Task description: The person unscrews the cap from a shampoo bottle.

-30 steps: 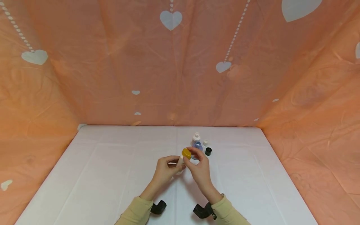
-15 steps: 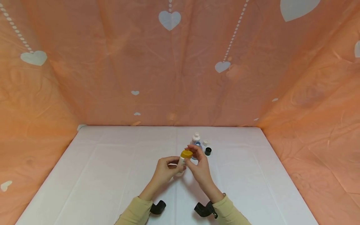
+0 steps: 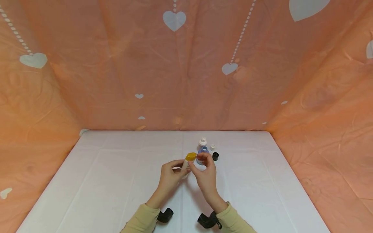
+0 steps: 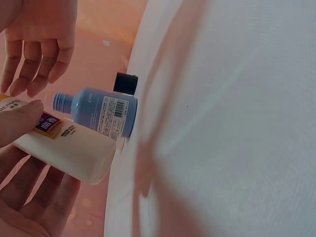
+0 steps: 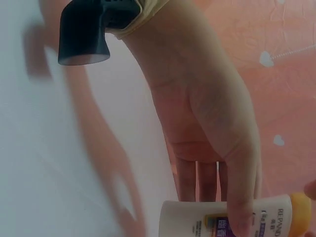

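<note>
In the head view my left hand point(image 3: 168, 176) grips a cream-white bottle point(image 4: 74, 153) with a yellow flip-style cap point(image 3: 191, 157), holding it tilted above the table. Its thumb lies across the purple label in the left wrist view. Right beside the cap is my right hand point(image 3: 206, 173), fingers loosely bent. In the left wrist view those fingers stand apart from the bottle; whether the right thumb touches it I cannot tell. Just behind the hands a blue bottle point(image 4: 106, 108) stands upright with its threaded neck bare.
A black cap point(image 3: 215, 156) and a white cap point(image 3: 212, 148) lie right of the blue bottle. A small white bottle point(image 3: 202, 141) stands behind it. The white table point(image 3: 116, 181) is bounded by orange heart-printed sheeting point(image 3: 175, 74). Black camera mounts point(image 3: 207, 221) sit at both wrists.
The yellow cap and bottle have tilted and shifted slightly left. My right fingers were against the cap a second ago; now they are drawn off to its right.
</note>
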### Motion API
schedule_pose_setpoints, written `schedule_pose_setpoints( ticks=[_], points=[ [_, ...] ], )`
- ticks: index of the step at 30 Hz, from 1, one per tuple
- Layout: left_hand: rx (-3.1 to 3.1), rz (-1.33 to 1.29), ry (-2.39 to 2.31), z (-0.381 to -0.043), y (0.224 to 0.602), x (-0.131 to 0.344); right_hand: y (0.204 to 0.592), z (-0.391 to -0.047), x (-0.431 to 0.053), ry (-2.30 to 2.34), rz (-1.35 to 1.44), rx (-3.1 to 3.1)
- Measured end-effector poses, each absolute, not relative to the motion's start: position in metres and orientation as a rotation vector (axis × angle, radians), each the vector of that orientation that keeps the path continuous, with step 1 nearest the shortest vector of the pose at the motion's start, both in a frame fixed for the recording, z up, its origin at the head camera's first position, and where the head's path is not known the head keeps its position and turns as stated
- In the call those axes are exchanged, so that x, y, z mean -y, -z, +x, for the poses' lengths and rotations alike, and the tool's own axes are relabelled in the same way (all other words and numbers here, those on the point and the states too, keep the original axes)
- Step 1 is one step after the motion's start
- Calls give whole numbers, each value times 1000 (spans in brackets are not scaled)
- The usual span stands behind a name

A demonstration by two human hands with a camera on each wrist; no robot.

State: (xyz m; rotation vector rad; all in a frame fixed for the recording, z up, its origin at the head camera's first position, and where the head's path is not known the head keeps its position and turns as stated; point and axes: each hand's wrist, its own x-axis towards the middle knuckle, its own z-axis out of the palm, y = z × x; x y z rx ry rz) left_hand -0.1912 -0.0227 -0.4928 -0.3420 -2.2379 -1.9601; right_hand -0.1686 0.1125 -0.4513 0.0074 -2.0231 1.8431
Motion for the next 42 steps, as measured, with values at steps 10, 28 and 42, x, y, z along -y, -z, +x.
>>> schedule_pose_setpoints(
  ticks=[10,28,42],
  points=[
    [2214,-397,1981,-192,495,22,465,-175,-113,-1841,38,2007],
    [2251,-376,2057,-189,491,22,434,-160,-107,-1854,65,2050],
    [2264,-398,2127,-176,462,24,468,-178,-114,-2044,73,1928]
  ],
)
